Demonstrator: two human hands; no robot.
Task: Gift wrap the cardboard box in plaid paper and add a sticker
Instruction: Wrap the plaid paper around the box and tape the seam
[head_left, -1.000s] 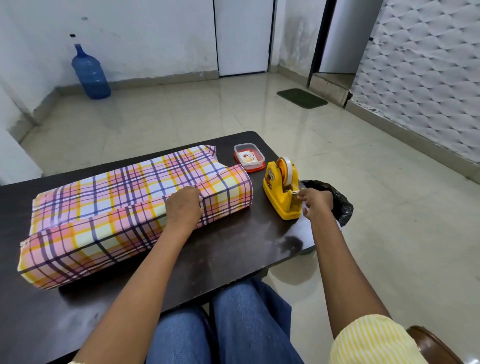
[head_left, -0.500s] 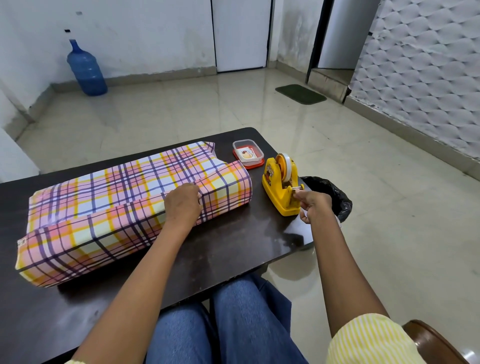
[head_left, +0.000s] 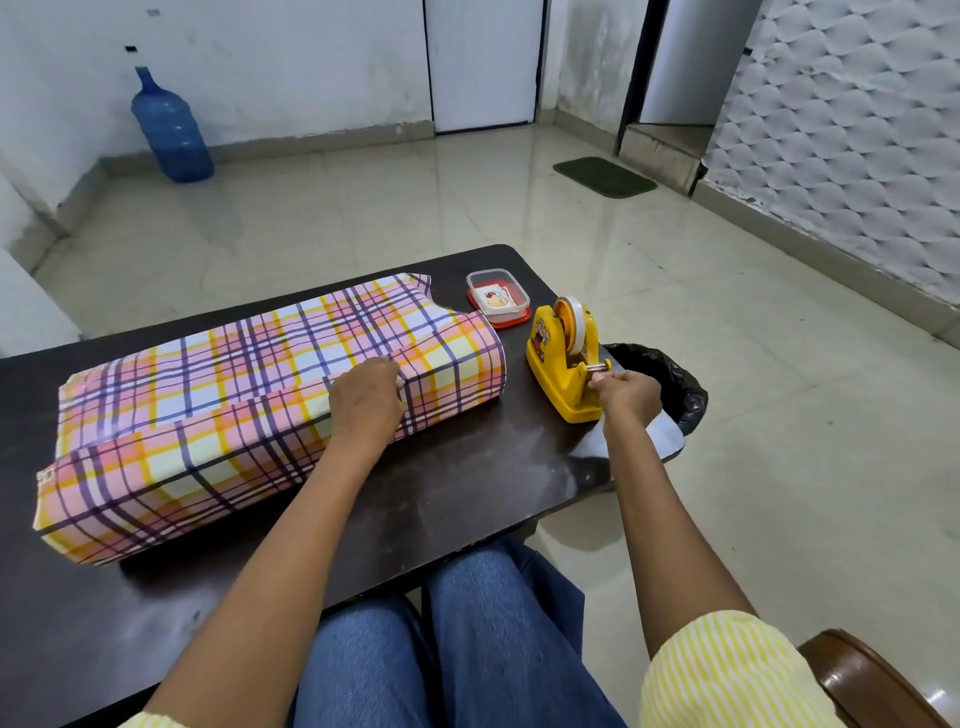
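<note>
A long box wrapped in pink, yellow and purple plaid paper (head_left: 218, 410) lies across the dark table (head_left: 467, 499). My left hand (head_left: 366, 400) presses on its top where the paper edges overlap, fingers curled over the seam. A yellow tape dispenser (head_left: 563, 358) stands at the table's right end. My right hand (head_left: 623, 392) pinches the tape end at the dispenser's cutter. Behind the dispenser sits a small clear container with a red base (head_left: 497, 298) holding a sticker.
A black-lined bin (head_left: 670, 384) stands on the floor just past the table's right edge. A blue water jug (head_left: 169, 130) is by the far wall, and a green mat (head_left: 605, 176) lies near a doorway. A wooden chair arm (head_left: 862, 675) is at lower right.
My right hand has stayed at the dispenser's cutter, shifting slightly on the tape end. My left hand keeps pressing on the seam. The view has shifted a little.
</note>
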